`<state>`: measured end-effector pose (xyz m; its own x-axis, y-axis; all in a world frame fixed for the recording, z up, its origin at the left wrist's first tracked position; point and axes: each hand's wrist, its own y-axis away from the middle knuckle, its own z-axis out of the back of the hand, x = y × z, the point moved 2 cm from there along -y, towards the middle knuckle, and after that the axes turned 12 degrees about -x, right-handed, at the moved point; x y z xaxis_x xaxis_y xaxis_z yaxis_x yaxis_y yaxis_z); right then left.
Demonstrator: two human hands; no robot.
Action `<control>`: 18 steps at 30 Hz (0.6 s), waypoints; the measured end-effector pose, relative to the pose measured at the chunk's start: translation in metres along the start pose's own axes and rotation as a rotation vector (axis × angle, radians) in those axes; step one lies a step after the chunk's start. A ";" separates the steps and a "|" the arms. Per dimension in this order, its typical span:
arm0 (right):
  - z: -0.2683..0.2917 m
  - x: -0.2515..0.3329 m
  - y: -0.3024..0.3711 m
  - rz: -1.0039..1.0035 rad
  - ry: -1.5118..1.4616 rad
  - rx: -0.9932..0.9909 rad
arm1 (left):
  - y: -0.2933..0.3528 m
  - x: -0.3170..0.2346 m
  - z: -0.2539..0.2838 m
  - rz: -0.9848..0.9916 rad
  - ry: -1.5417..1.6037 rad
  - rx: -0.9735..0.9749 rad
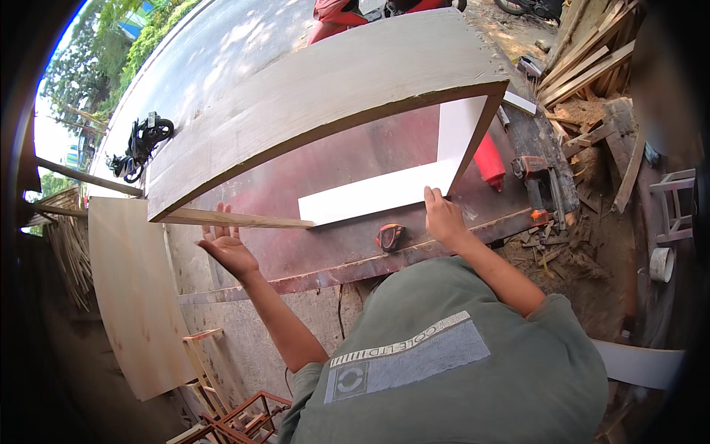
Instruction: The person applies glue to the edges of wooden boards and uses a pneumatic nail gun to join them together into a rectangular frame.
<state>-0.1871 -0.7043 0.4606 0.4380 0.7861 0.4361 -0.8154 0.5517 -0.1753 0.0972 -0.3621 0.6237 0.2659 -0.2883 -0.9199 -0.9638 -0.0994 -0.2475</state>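
A large wooden box frame [310,96] stands on a red-stained work table [347,244], its wide pale board on the far side. My right hand [444,220] is closed at the frame's near right corner, its fingertips pinching the edge of a long white strip [370,194]. Where the strip meets the frame's right side, the fingers partly cover the joint. My left hand [231,251] is raised palm up with fingers spread, beside a thin wooden batten [259,219] at the frame's left end. It holds nothing; whether the fingertips touch the batten I cannot tell.
A tape measure [390,237] lies near the table's front edge. To the right are a red bottle [489,163], a cordless power tool [534,172] and wood offcuts [592,63]. A plywood sheet [133,296] leans at the left. Motorbikes [140,148] stand beyond.
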 end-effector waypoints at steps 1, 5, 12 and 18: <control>-0.010 0.007 -0.016 -0.049 0.022 0.002 | 0.010 0.018 0.003 -0.024 -0.069 0.028; -0.025 0.028 -0.069 -0.270 0.178 0.155 | 0.030 0.051 0.003 -0.076 -0.239 0.086; -0.080 -0.026 -0.056 -0.351 0.195 -0.019 | 0.019 0.052 0.005 -0.022 -0.192 0.139; -0.045 0.003 -0.009 -0.524 0.094 0.119 | 0.023 0.051 0.009 0.015 -0.133 0.112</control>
<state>-0.1619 -0.6946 0.4235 0.8250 0.4385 0.3565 -0.5133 0.8454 0.1480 0.0888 -0.3707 0.5681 0.2533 -0.1599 -0.9541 -0.9659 0.0128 -0.2586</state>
